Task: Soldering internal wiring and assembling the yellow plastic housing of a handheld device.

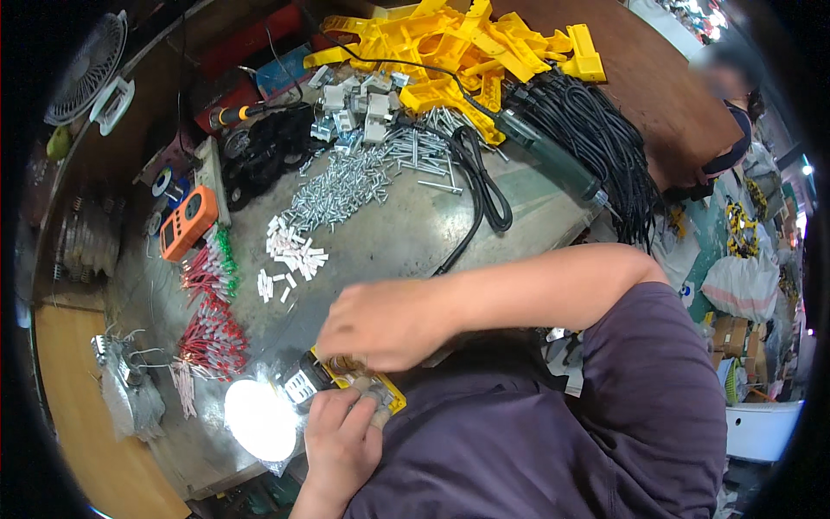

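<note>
My left hand is at the front edge of the bench, its fingers closed on a small yellow housing. Dark parts and brownish strands show inside the housing. Just above it is my right hand, with its fingers curled down over the housing's far end; what they pinch is hidden and the fingertips are slightly blurred. A white label-like piece sits at the housing's left. Left of my left hand, a round glowing white disc rests at the bench edge.
White sleeves, screws and yellow plastic shells are heaped beyond my hands. A green electric screwdriver lies near black cables. Red-wired lamps and an orange meter are at left. Another person is far right.
</note>
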Tool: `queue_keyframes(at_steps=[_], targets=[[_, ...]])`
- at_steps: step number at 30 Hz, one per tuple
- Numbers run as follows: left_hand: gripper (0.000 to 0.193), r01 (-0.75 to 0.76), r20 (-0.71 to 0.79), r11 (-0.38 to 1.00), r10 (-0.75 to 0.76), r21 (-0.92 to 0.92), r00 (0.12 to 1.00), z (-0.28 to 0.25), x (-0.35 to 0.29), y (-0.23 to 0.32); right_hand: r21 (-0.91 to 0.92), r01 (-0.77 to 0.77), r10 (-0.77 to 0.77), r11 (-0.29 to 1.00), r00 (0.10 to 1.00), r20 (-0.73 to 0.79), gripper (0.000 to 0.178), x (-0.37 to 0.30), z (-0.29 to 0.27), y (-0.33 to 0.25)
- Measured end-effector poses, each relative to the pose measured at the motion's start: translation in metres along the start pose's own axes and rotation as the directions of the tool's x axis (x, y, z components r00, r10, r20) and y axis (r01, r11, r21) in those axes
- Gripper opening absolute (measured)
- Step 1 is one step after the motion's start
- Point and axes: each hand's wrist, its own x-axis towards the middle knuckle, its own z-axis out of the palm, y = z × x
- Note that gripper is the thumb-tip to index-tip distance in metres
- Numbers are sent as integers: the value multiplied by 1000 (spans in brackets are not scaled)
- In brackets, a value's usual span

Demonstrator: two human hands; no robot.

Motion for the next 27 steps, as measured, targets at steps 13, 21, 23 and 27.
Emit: queue_keyframes(at_steps=[13,21,23,27], targets=[[35,34,-17,996,-33,82,999,2,-8,9,-238,-971,587,-37,172,-791,76,-196,-284,225],[34,36,-86,999,-33,38,996,2,-3,9,318,-588,348,743,-67,-935,46,-180,-266,175],[37,17,-102,999,-20,-34,995,4,-3,6,461,-353,494,814,4,-869,35,-146,-220,133],[39,15,-119,1000,-16,-12,993,6,-9,5,603,-132,600,787,391,-698,30,-87,-107,66]])
